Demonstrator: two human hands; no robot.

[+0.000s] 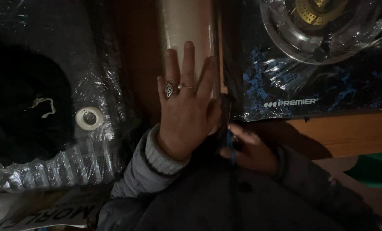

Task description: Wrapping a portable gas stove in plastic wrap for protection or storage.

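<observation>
From the head view, my left hand (pixel 186 107) lies flat, fingers spread, pressing the pale roll (pixel 186 25), while my right hand (pixel 248 149) pinches a thin blue cutter (pixel 230 143) just beside it. I judge the blade could slip toward my left palm in this dim light.

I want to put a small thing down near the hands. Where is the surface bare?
Bare wood lies below the wrapped stove, right of the right hand. A narrow dark strip runs left of the roll under the left hand. Elsewhere, wrapped goods crowd in.
</observation>
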